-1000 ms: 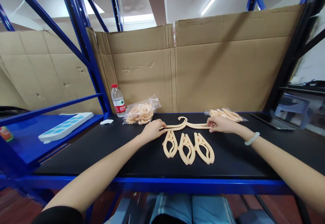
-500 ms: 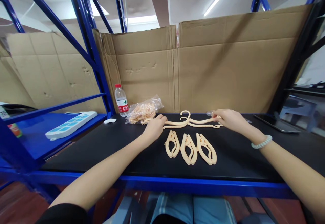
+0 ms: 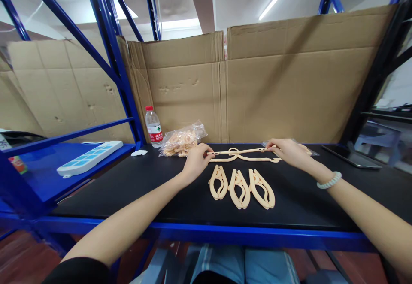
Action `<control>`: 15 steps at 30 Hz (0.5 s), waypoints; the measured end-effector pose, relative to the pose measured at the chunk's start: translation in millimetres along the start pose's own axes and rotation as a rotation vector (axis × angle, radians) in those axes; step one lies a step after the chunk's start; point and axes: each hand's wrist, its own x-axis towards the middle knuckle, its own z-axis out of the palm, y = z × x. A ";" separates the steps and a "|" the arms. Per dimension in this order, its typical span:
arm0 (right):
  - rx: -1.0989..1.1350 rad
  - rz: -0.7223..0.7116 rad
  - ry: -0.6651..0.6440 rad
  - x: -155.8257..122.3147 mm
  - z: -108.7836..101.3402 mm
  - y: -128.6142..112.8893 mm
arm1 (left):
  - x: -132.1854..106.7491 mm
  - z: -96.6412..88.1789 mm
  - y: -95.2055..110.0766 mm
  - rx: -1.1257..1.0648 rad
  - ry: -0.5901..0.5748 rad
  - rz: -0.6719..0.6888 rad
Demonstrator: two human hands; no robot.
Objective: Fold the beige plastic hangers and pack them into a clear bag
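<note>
My left hand [image 3: 195, 162] pinches the left end of an unfolded cream plastic clothes hanger [image 3: 251, 150]. The other end sits between the fingers of my right hand [image 3: 288, 151]. This hanger is seen nearly edge-on, with slots along its arms. Just in front of it, a second unfolded hanger [image 3: 225, 160] lies on the black table top. Nearer to me three folded hangers rest side by side: a left one [image 3: 219, 173], a middle one [image 3: 238, 176] and a right one [image 3: 256, 176]. My fingers partly cover the held hanger's ends.
Behind my left hand lies a clear bag of cream pieces [image 3: 182, 141], beside a water bottle [image 3: 153, 127]. Another clear bag [image 3: 305, 149] shows behind my right hand. A dark flat device [image 3: 350, 157] lies at right. Cardboard [image 3: 289, 95] walls the back.
The held hanger has tipped from showing its raised hook to nearly edge-on, separating in view from the hanger in front. Both hands keep their hold, having shifted only slightly.
</note>
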 end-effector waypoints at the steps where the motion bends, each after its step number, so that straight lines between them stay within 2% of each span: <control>1: 0.055 0.022 -0.006 0.1 1.5 0.9 | 0.3 0.8 -0.6 -0.031 0.007 -0.044; 4: 0.240 0.085 0.009 0.4 6.2 3.3 | 1.2 3.5 -0.7 -0.187 0.021 -0.152; 9: 0.610 0.183 0.126 1.8 9.8 3.6 | 2.4 5.4 2.5 -0.506 0.004 -0.281; 15: 0.962 0.319 0.193 1.3 10.3 2.7 | 2.5 3.4 7.6 -0.714 -0.005 -0.424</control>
